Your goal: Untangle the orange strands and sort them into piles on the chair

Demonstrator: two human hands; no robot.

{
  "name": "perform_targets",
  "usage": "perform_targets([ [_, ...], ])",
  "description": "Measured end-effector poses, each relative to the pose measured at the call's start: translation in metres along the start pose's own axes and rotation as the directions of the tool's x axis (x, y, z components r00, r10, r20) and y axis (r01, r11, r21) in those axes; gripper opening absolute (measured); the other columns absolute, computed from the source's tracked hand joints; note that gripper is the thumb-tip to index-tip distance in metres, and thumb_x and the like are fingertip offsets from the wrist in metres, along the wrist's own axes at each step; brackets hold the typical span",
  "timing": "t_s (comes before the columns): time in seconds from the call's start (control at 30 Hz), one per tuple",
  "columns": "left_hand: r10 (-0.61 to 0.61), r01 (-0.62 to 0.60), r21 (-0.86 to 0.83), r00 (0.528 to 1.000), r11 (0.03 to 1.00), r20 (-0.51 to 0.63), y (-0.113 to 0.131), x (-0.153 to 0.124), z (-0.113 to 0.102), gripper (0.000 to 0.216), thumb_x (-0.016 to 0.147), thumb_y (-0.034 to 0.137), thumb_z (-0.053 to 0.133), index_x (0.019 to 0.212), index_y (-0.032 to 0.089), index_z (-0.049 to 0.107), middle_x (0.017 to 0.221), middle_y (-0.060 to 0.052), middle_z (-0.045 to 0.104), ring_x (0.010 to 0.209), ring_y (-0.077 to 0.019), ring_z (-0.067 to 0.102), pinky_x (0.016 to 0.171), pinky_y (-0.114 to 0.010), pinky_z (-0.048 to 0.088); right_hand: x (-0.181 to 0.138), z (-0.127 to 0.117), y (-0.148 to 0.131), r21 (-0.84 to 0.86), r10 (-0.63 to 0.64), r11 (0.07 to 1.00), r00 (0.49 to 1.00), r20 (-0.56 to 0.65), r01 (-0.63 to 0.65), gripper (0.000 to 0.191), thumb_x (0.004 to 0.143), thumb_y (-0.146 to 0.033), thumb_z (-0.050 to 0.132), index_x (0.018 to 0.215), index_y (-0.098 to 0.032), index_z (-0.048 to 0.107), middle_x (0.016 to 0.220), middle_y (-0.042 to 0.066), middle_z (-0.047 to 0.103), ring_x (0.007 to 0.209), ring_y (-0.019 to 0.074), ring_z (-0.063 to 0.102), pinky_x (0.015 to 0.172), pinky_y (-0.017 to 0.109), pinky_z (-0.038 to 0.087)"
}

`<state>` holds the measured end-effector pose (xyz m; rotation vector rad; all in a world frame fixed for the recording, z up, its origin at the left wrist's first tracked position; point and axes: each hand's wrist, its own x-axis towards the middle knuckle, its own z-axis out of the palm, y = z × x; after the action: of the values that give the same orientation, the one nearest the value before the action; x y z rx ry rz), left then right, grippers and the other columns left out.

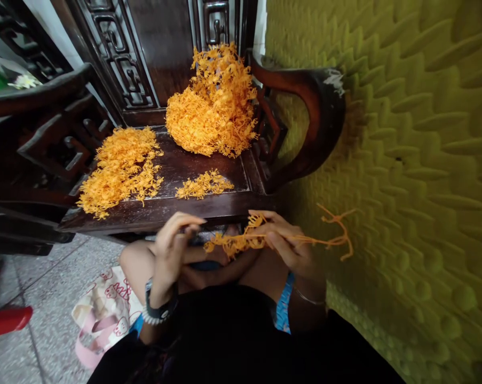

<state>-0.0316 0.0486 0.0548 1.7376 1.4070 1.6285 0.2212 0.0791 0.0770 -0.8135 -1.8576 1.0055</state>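
My right hand (286, 240) is closed round a strand of small orange yarn-like pieces (235, 244), held above my lap. Orange yarn tails (339, 226) trail from it on the right, ending in loose knotted ends. My left hand (172, 245) is raised at the other end of the strand, thumb and fingers pinched together; anything thin between them is too small to make out. Beyond my hands, a small scatter of the same orange pieces (204, 184) lies on the dark wooden chair seat (176, 154).
A larger orange heap (123, 165) covers the seat's left side, and a tall pile (214, 106) stands at the back. A curved armrest (316, 117) borders the right, beside a yellow-green textured wall (404, 160). On the speckled floor lies a white-and-pink bag (104, 314).
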Motion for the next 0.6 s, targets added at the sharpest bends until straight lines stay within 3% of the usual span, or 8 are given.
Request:
perform_targets([
  [0.07, 0.029, -0.046, 0.06, 0.964, 0.997, 0.265, 0.003, 0.003, 0.019, 0.044, 0.09, 0.053, 0.047, 0.114, 0.02, 0.064, 0.107, -0.011, 0.064, 0.098, -0.0228, 0.058, 0.084, -0.037, 0.048, 0.01, 0.001, 0.002, 0.02, -0.032, 0.999, 0.998, 0.045, 0.031, 0.035, 0.097, -0.035, 0.043, 0.097, -0.027, 0.076, 0.09, 0.005, 0.073, 0.119, 0.0248, 0.055, 0.102, 0.044, 0.041],
  [0.13, 0.042, -0.078, 0.079, 0.925, 0.994, 0.377, 0.001, 0.006, 0.031, 0.03, 0.091, 0.041, 0.052, 0.108, 0.021, 0.065, 0.109, -0.01, 0.065, 0.103, -0.0229, 0.056, 0.09, -0.038, 0.044, 0.013, -0.001, 0.006, 0.03, -0.057, 0.998, 0.997, 0.056, 0.055, 0.036, 0.097, -0.035, 0.042, 0.095, -0.025, 0.077, 0.088, 0.005, 0.072, 0.111, 0.0237, 0.059, 0.099, 0.042, 0.043],
  [0.23, 0.042, -0.047, 0.005, 0.927, 0.999, 0.372, -0.007, 0.003, 0.036, 0.02, 0.093, 0.031, 0.052, 0.082, 0.019, 0.065, 0.079, -0.004, 0.065, 0.078, -0.0172, 0.056, 0.075, -0.03, 0.044, 0.009, -0.005, 0.013, 0.025, -0.057, 0.998, 0.998, 0.005, 0.057, 0.037, 0.097, -0.034, 0.043, 0.088, -0.023, 0.077, 0.083, 0.005, 0.07, 0.1, 0.022, 0.062, 0.095, 0.039, 0.045],
  [0.37, -0.041, 0.071, -0.106, 0.963, 0.992, 0.267, -0.011, -0.006, 0.031, 0.022, 0.093, 0.032, 0.05, 0.077, 0.019, 0.059, 0.073, -0.001, 0.059, 0.071, -0.014, 0.052, 0.067, -0.026, 0.042, 0.001, -0.004, 0.022, 0.055, -0.038, 0.998, 0.999, -0.001, 0.038, 0.035, 0.097, -0.034, 0.044, 0.088, -0.022, 0.075, 0.087, 0.005, 0.068, 0.105, 0.0221, 0.061, 0.094, 0.037, 0.044],
  [0.43, -0.102, 0.156, -0.122, 0.925, 0.98, 0.366, -0.01, -0.008, 0.031, 0.025, 0.095, 0.035, 0.047, 0.079, 0.019, 0.058, 0.074, 0.0, 0.058, 0.07, -0.0134, 0.052, 0.066, -0.025, 0.042, 0.001, 0.001, 0.024, 0.088, -0.035, 0.996, 0.996, 0.08, 0.028, 0.035, 0.097, -0.035, 0.044, 0.089, -0.021, 0.075, 0.09, 0.006, 0.068, 0.104, 0.0208, 0.06, 0.095, 0.036, 0.043],
  [0.5, -0.144, 0.234, -0.116, 0.848, 0.965, 0.51, -0.013, -0.011, 0.034, 0.029, 0.094, 0.042, 0.045, 0.086, 0.019, 0.061, 0.076, -0.001, 0.061, 0.071, -0.0144, 0.055, 0.068, -0.026, 0.044, 0.003, 0.005, 0.026, 0.11, -0.034, 0.994, 0.988, 0.148, 0.018, 0.037, 0.097, -0.036, 0.042, 0.088, -0.021, 0.075, 0.089, 0.006, 0.067, 0.099, 0.0193, 0.06, 0.095, 0.036, 0.043],
  [0.53, -0.171, 0.272, -0.108, 0.819, 0.956, 0.548, -0.016, -0.013, 0.037, 0.033, 0.095, 0.044, 0.043, 0.089, 0.019, 0.063, 0.079, -0.002, 0.063, 0.074, -0.0156, 0.057, 0.07, -0.027, 0.046, 0.004, 0.007, 0.026, 0.112, -0.028, 0.994, 0.989, 0.148, 0.012, 0.039, 0.097, -0.037, 0.042, 0.087, -0.021, 0.075, 0.085, 0.006, 0.066, 0.095, 0.0188, 0.06, 0.094, 0.037, 0.043],
  [0.6, -0.266, 0.358, -0.076, 0.803, 0.931, 0.533, -0.026, -0.019, 0.046, 0.039, 0.095, 0.047, 0.04, 0.093, 0.018, 0.067, 0.085, -0.004, 0.068, 0.08, -0.0183, 0.061, 0.076, -0.031, 0.049, 0.004, 0.008, 0.028, 0.109, 0.0, 0.994, 0.996, 0.084, -0.009, 0.041, 0.097, -0.04, 0.041, 0.083, -0.021, 0.075, 0.075, 0.004, 0.062, 0.086, 0.0178, 0.058, 0.091, 0.036, 0.044],
])
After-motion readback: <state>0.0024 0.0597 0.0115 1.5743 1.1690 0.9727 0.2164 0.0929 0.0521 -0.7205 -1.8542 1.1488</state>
